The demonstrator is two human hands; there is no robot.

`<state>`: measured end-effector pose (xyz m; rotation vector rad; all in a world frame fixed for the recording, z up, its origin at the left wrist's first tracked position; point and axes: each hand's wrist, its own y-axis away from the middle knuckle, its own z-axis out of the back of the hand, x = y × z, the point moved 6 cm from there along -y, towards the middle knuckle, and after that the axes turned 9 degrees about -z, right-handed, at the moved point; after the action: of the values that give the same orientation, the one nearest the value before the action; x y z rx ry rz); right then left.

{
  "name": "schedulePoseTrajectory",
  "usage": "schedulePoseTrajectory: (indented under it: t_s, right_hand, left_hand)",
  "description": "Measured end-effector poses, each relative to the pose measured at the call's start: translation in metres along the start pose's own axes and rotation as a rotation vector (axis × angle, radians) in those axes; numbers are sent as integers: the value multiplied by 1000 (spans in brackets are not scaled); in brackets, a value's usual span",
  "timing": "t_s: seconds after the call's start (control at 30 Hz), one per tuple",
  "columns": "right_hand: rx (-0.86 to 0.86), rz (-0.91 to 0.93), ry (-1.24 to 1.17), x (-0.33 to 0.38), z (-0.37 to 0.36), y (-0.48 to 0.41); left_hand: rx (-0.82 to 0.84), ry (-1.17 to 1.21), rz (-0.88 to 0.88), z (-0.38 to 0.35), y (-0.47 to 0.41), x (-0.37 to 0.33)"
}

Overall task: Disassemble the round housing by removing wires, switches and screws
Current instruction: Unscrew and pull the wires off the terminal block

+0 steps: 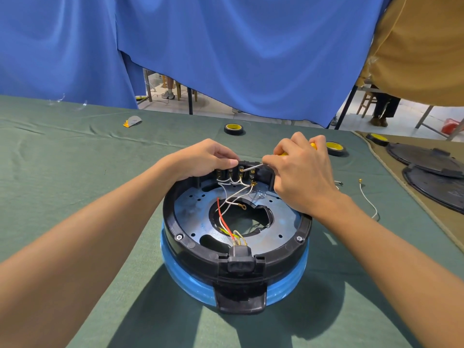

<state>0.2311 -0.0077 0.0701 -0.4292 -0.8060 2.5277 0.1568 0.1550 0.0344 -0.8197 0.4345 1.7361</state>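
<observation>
Pinching screwdriver [252, 167], right fingers [274, 162] just beside switches [236, 173], left fingers [222, 153] gripping round housing [168, 209]

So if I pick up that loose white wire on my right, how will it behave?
Probably floppy: the wire lies in a curve on the cloth. Likely very light, being thin. Its small metal terminal may snag the fabric.
</observation>
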Motion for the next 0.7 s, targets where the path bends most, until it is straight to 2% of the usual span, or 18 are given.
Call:
schedulePoseTrajectory:
  t_s: [0.37,0.6,0.7]
  right_hand:
    - [11,29,62,3,1,1]
    - [25,145,86,2,0,-9]
    - [66,215,2,-3,0,-18]
  left_hand:
    - [-1,3,-5,0,0,-1]
    - [6,-10,-2,0,0,-1]
    - [5,-15,4,0,0,-2]
